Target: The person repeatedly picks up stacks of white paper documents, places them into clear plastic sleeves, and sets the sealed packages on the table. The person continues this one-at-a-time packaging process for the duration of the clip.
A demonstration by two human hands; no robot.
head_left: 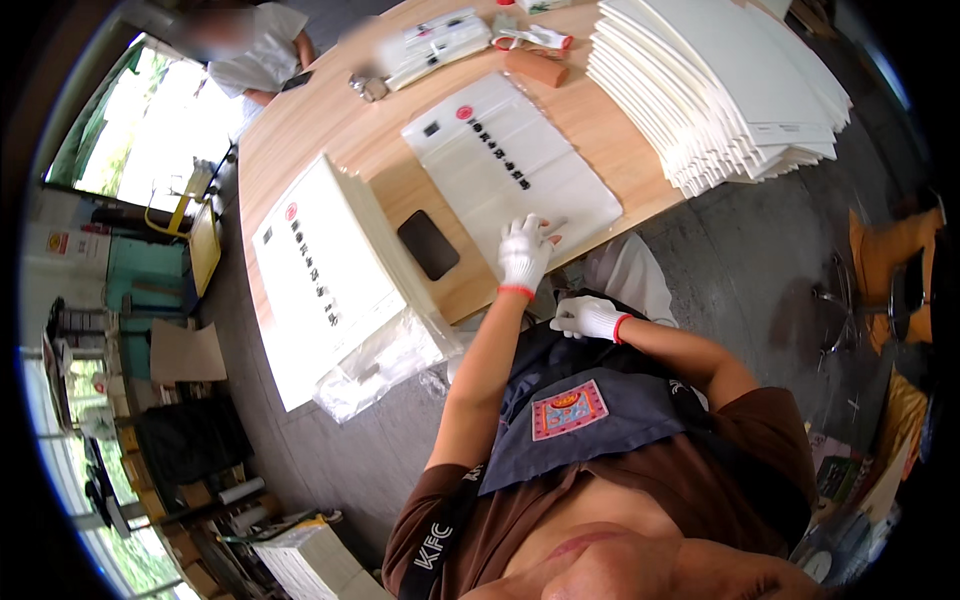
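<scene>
A flat white sleeve or bag [540,150], with a red round emblem and a line of dark characters, lies on the wooden table [390,185] in front of me. My left hand [525,255], in a white knit glove with a red cuff, rests on its near end with fingers stretched and slightly apart. My right hand [590,318], gloved the same way, is curled closed by the dark apron [630,425] at my lap, below the table edge. Whether it holds anything is hidden. A black phone [428,244] lies left of my left hand.
A thick stack of similarly printed white bags [320,270] overhangs the table's left edge, with clear plastic [385,370] below. White folded sheets [720,80] are piled high at right. A brown block [537,67] and a white packet [437,48] lie farther back. Another person [255,55] is at far left.
</scene>
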